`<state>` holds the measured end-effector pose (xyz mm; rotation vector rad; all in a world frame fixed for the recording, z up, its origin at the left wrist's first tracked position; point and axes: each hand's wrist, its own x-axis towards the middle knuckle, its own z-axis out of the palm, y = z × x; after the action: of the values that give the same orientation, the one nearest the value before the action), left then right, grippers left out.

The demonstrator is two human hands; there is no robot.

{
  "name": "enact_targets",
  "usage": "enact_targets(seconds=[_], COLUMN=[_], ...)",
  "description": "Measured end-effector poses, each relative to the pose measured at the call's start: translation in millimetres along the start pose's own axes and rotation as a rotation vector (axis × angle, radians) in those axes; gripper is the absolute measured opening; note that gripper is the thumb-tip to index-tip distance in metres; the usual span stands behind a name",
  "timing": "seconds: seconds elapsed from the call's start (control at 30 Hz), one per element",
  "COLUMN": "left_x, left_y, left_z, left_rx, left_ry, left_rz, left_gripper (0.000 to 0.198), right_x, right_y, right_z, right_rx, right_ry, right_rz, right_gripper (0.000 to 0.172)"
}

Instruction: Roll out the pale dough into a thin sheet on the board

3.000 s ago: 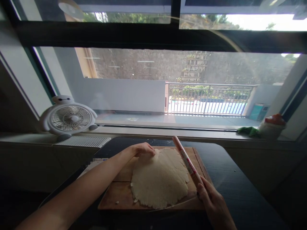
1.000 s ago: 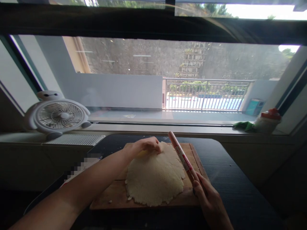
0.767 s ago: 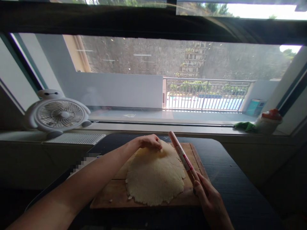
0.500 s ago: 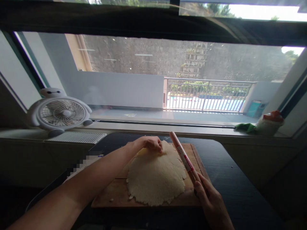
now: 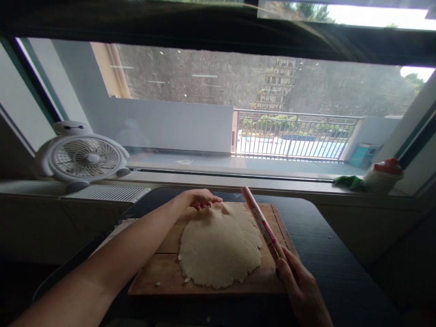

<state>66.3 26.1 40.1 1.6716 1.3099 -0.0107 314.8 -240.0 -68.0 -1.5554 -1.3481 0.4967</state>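
Observation:
A flat, ragged-edged sheet of pale dough (image 5: pixel 220 245) lies on a wooden board (image 5: pixel 170 277) on a dark table. My left hand (image 5: pixel 199 198) reaches across to the dough's far left edge, fingers curled and pinching that edge. My right hand (image 5: pixel 299 290) grips the near end of a thin rolling pin (image 5: pixel 260 222) with a pink-red label. The pin slants away along the dough's right side, resting on the board.
The dark table (image 5: pixel 327 259) extends to the right of the board. A white round fan (image 5: pixel 83 156) stands on the sill at left above a vent grille (image 5: pixel 107 193). A red-capped white container (image 5: pixel 381 175) and green cloth (image 5: pixel 350 181) sit on the sill at right.
My left hand slid from on top of the dough's far part back to its far left edge, and the dough there now lies flatter. The right hand and pin hardly moved.

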Motion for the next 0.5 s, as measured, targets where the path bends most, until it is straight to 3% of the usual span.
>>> enact_targets(seconds=[0.13,0.33,0.43,0.5], left_x=[-10.4,-50.5,-57.4,-50.6], left_y=[-18.0,-61.8,-71.8,-65.8], left_z=[-5.0,-8.9,-12.1,-11.9], left_rx=[0.038,-0.001,-0.029,-0.037], left_ry=[-0.049,-0.163,-0.070,0.044], left_rz=[-0.030,-0.040,-0.078,-0.074], left_gripper=[0.046,0.037,0.040,0.049], right_x=[0.2,-1.0,-1.8,-1.7], right_y=[-0.8,1.8,0.5,-1.1], right_z=[-0.8,-2.2,-2.0,-1.8], right_rx=[-0.037,-0.104,-0.102,-0.097], right_ry=[-0.001,-0.017,-0.014,-0.005], right_rz=[-0.025,-0.044,-0.058,-0.054], right_gripper=[0.048,0.046,0.045,0.045])
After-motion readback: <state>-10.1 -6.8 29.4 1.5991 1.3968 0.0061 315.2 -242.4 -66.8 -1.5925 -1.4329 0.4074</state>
